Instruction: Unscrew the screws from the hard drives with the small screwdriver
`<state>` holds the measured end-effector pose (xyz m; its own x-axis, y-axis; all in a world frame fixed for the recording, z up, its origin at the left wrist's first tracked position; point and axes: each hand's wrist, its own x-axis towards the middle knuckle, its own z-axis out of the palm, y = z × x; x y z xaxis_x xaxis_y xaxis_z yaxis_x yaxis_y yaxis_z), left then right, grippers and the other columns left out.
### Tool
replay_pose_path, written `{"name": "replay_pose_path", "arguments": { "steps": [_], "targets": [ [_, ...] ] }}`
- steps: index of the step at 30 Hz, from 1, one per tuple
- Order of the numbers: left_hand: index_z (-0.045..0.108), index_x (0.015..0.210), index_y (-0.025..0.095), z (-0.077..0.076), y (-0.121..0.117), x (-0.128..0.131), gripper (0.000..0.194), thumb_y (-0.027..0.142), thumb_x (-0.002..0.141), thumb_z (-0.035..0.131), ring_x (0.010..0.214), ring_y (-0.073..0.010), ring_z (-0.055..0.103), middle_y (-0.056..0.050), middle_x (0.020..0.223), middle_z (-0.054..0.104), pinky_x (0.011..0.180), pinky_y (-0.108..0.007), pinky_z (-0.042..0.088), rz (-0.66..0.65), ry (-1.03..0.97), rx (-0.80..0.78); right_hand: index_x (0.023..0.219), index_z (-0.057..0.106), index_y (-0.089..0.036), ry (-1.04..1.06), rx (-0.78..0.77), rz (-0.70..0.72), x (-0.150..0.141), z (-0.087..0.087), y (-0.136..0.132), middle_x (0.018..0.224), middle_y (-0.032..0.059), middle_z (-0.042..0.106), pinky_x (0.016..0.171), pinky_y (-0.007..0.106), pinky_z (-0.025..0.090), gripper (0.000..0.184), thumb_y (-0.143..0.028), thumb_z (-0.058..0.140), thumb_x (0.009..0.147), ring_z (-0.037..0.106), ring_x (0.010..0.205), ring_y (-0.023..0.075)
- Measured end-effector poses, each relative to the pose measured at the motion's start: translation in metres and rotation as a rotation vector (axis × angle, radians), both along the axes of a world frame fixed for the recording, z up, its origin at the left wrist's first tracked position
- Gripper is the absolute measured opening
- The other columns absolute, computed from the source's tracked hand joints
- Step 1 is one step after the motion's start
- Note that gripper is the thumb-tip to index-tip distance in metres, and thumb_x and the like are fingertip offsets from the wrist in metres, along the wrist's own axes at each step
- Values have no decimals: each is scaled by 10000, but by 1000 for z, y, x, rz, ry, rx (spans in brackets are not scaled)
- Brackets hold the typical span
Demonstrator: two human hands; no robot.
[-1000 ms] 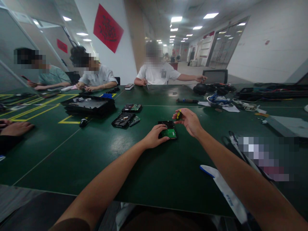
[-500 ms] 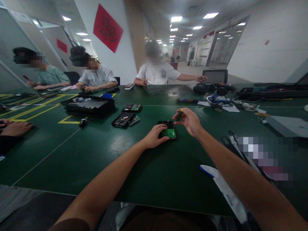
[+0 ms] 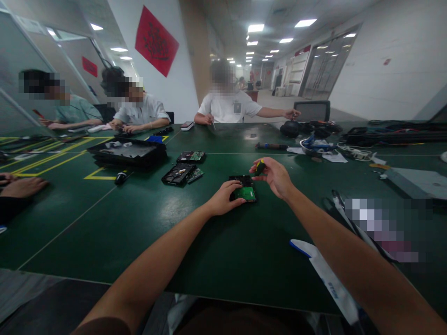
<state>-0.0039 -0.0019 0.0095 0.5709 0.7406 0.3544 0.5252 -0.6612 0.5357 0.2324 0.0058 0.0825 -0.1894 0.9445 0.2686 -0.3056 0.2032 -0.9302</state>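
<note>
A hard drive with a green circuit board on its upper side lies on the dark green table. My left hand grips its left side, thumb along the near edge and fingers across the far part. My right hand is closed around the yellow and dark green handle of a screwdriver, just above the drive's right side. Whether the screwdriver's tip touches the drive is too small to tell. Left of these lie another hard drive, a loose circuit board and a further drive.
A black tray stands at the left, with a black and white mouse-like item before it. At the right are a bowl of blue scraps, cables and a grey box. A white and blue packet lies near my right forearm. Co-workers sit opposite.
The screwdriver's handle has turned slightly in my right hand, and more of its yellow shows. My left hand and the hard drive have stayed in place.
</note>
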Motion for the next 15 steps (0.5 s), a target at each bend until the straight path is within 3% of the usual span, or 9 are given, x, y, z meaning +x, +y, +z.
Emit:
{"name": "replay_pose_path", "arguments": {
  "steps": [6, 15],
  "targets": [
    [582, 1396, 192, 1, 0, 0, 618, 529, 893, 700, 1436, -313, 462, -155, 1502, 523, 1221, -514, 383, 0, 10, 1, 998, 732, -260, -53, 46, -37, -1, 1, -1, 923, 34, 687, 659, 299, 610, 300, -512, 769, 840, 656, 940, 204],
    [581, 1395, 198, 0, 0, 0, 610, 523, 894, 701, 1440, -310, 457, -148, 1503, 523, 1225, -511, 378, -1, 3, 4, 1000, 700, -242, 27, 4, -5, 0, -2, 1, 976, 58, 722, 718, 366, 629, 349, -570, 704, 882, 689, 952, 229]
  ]
}}
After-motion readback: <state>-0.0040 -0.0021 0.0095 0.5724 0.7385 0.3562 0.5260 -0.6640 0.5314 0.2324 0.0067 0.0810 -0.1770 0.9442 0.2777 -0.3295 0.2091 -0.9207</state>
